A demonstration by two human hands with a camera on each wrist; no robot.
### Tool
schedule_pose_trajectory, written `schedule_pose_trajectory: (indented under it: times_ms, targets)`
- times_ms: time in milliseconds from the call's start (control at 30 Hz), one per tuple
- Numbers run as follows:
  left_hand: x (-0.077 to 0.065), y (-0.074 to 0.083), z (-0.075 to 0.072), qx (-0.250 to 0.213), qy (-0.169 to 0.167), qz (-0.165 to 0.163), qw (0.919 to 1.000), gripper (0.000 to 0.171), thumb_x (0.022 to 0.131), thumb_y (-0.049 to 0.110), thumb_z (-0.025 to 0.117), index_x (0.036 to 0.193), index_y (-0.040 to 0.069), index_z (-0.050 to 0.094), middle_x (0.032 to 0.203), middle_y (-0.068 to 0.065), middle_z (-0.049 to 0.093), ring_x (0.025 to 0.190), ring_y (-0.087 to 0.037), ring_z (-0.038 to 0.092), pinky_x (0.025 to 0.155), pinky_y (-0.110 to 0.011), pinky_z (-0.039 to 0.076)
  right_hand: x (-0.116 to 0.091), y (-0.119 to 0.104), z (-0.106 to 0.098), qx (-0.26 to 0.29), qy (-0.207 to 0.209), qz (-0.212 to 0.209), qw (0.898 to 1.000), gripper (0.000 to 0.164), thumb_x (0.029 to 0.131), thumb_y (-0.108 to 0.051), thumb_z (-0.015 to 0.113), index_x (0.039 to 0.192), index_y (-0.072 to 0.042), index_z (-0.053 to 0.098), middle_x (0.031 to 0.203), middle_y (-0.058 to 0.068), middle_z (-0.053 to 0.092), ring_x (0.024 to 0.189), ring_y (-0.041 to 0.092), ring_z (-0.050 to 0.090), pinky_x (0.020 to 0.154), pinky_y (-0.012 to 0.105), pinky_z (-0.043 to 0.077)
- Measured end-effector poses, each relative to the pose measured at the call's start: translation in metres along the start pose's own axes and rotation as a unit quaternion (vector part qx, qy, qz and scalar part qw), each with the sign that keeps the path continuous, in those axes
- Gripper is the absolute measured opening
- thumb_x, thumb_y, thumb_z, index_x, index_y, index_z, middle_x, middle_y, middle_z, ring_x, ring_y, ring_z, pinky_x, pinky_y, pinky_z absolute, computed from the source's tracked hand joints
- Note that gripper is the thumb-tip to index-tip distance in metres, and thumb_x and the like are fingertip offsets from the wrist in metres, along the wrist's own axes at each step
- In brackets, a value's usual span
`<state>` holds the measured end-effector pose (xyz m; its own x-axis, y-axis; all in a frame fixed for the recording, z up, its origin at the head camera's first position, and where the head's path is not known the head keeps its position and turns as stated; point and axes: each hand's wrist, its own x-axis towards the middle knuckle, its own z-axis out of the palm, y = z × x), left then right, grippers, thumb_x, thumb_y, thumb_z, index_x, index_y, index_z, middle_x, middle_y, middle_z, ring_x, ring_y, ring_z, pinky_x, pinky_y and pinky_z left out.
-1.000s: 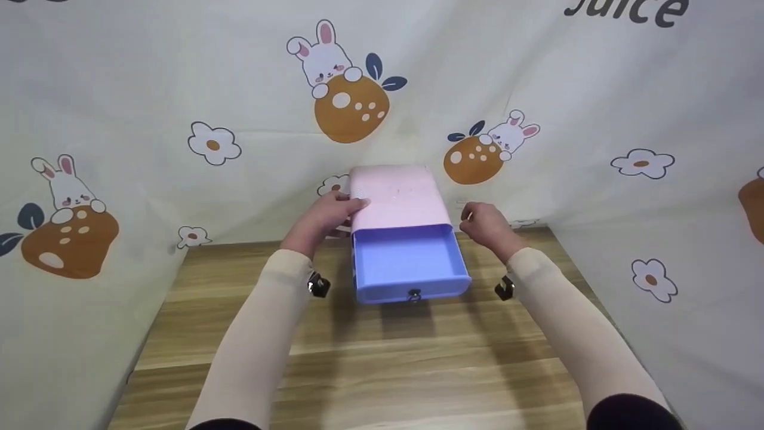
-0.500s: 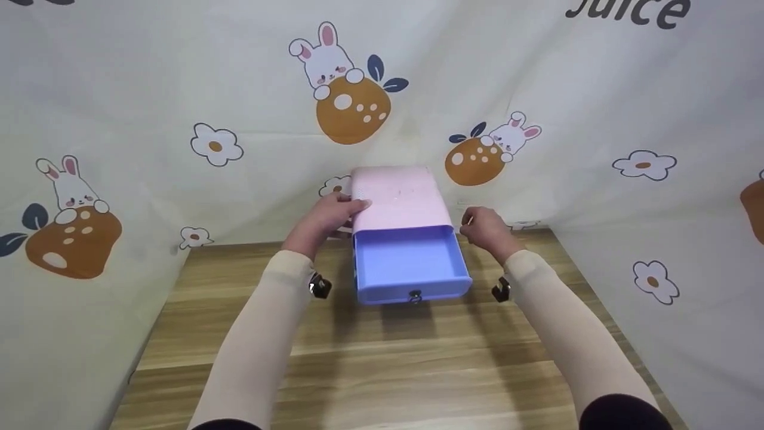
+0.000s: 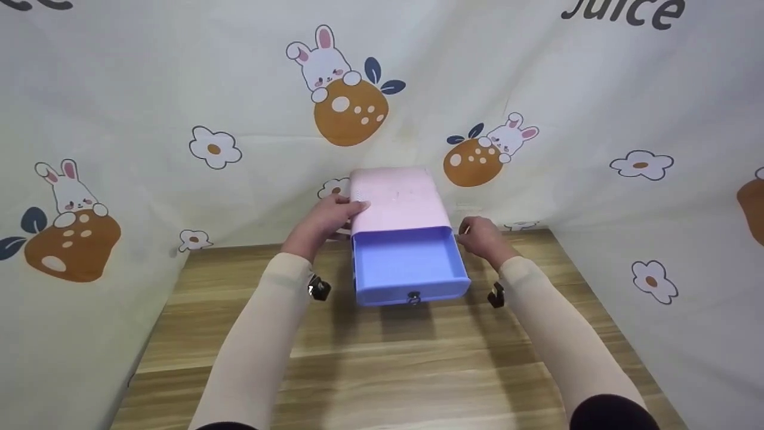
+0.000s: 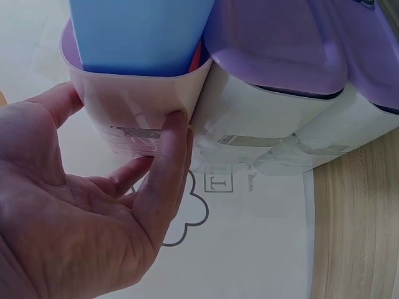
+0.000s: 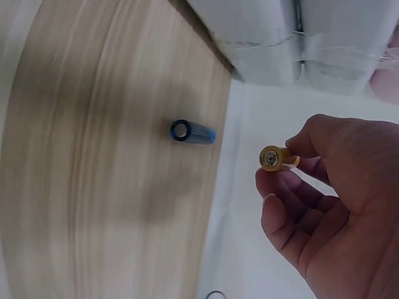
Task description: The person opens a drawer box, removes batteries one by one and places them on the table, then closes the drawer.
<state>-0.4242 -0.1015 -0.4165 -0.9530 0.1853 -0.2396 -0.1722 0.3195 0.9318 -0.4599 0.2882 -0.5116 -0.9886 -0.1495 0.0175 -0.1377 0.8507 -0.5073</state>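
Note:
A pink drawer unit [image 3: 400, 197] sits on top of a stack, its blue drawer [image 3: 382, 294] pulled well out, with a small metal ring at the front. My left hand [image 3: 325, 221] holds the pink shell at its left side, thumb on top and fingers along the side [image 4: 137, 103]. Close beside the drawer's right side is my right hand [image 3: 484, 236]. The right wrist view shows it pinching a yellow battery [image 5: 274, 159] between thumb and fingertips, one end toward the camera. A blue battery [image 5: 194, 133] stands on the wooden table near the back edge.
Below the pink unit, white drawer units [image 4: 262, 103] with purple drawer fronts [image 4: 274, 43] are stacked. A red sliver [image 4: 196, 57] shows beside the blue drawer. Rabbit-print cloth [image 3: 256, 89] hangs behind and on both sides of the wooden table [image 3: 370, 370].
My right hand has moved slightly left and down, closer to the drawer's right side. The left hand keeps its place on the pink shell, and the drawer stays pulled out.

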Motion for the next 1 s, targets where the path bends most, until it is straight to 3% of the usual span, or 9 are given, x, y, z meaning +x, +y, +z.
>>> schedule_pose_trajectory:
  times_ms: [300, 533, 767, 1000]
  targets:
    - [-0.002, 0.001, 0.000, 0.001, 0.001, -0.002, 1.0000, 0.087, 0.104, 0.050, 0.075, 0.165, -0.002, 0.039, 0.140, -0.020, 0.065, 0.125, -0.036, 0.069, 0.108, -0.056, 0.057, 0.002, 0.009, 0.012, 0.002, -0.008, 0.025, 1.000, 0.027, 0.105, -0.025, 0.073, 0.111, 0.001, 0.072, 0.096, 0.015, 0.074, 0.085, 0.028, 0.069, 0.079, 0.045, 0.058]
    - [-0.003, 0.003, -0.001, 0.004, 0.008, 0.004, 1.0000, 0.087, 0.103, 0.050, 0.076, 0.164, -0.001, 0.041, 0.139, -0.019, 0.065, 0.124, -0.035, 0.069, 0.104, -0.053, 0.059, 0.004, 0.012, 0.017, 0.002, 0.012, 0.009, 1.000, 0.021, 0.102, -0.018, 0.071, 0.107, 0.002, 0.072, 0.105, 0.020, 0.075, 0.096, 0.036, 0.069, 0.088, 0.053, 0.058]
    - [-0.003, 0.001, 0.001, -0.005, 0.001, 0.004, 1.0000, 0.085, 0.103, 0.050, 0.077, 0.162, -0.001, 0.043, 0.134, -0.017, 0.068, 0.122, -0.034, 0.070, 0.099, -0.050, 0.062, 0.006, 0.019, 0.025, 0.000, 0.023, 0.000, 1.000, 0.018, 0.101, -0.015, 0.072, 0.102, 0.002, 0.072, 0.098, 0.019, 0.075, 0.094, 0.036, 0.069, 0.088, 0.054, 0.058]
    - [-0.002, 0.001, 0.000, -0.002, 0.001, 0.005, 1.0000, 0.086, 0.103, 0.051, 0.077, 0.163, 0.000, 0.042, 0.134, -0.017, 0.068, 0.122, -0.033, 0.070, 0.100, -0.051, 0.062, 0.002, 0.021, 0.030, 0.025, 0.006, 0.033, 0.999, 0.020, 0.105, -0.018, 0.066, 0.106, 0.002, 0.071, 0.101, 0.017, 0.072, 0.095, 0.034, 0.067, 0.088, 0.052, 0.057]
